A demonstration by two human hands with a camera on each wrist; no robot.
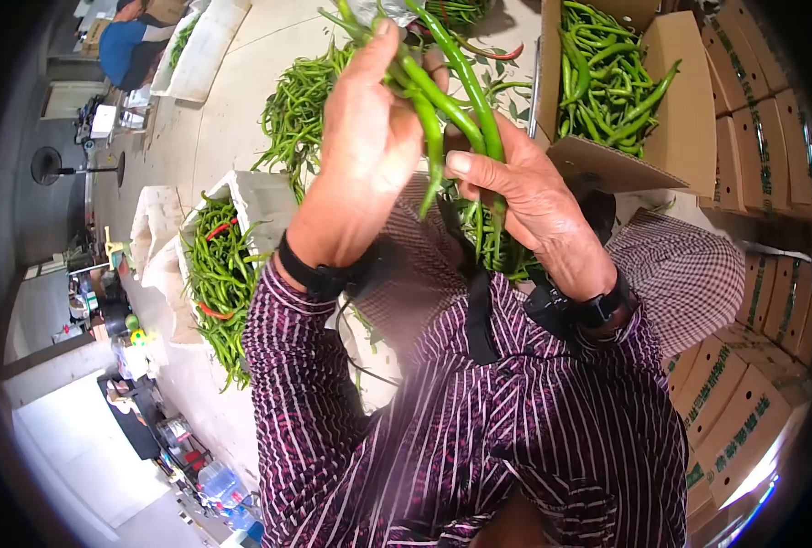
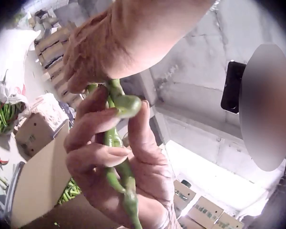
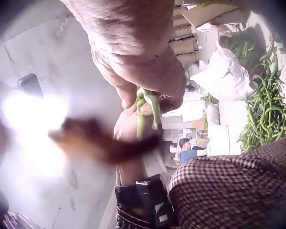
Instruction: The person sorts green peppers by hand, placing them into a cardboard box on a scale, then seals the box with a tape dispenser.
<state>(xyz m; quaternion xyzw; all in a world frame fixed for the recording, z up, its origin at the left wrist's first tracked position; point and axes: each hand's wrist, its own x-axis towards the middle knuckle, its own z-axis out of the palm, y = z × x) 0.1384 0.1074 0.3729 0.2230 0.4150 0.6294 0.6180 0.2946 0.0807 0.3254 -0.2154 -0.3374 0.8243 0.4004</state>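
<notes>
Both hands are raised close together in front of the body, around a few long green chili peppers [image 1: 461, 68]. The left hand [image 1: 365, 137] grips peppers between thumb and fingers, their tips pointing down past the palm. Beside it the right hand [image 1: 543, 201] pinches peppers with its thumb, fingers curled round them. In the left wrist view, the right hand's fingers [image 2: 93, 160] wrap the green chili peppers [image 2: 128, 107], while the left hand [image 2: 109, 52] covers their upper part. Pepper stems [image 3: 150, 102] show between the hands in the right wrist view.
An open cardboard box [image 1: 680, 119] of green peppers stands at the right. Loose peppers [image 1: 296, 114] lie heaped on the floor, and a white foam box [image 1: 273, 201] of peppers sits left. Stacked cartons [image 1: 743, 420] line the right side. Another person [image 1: 127, 46] is far left.
</notes>
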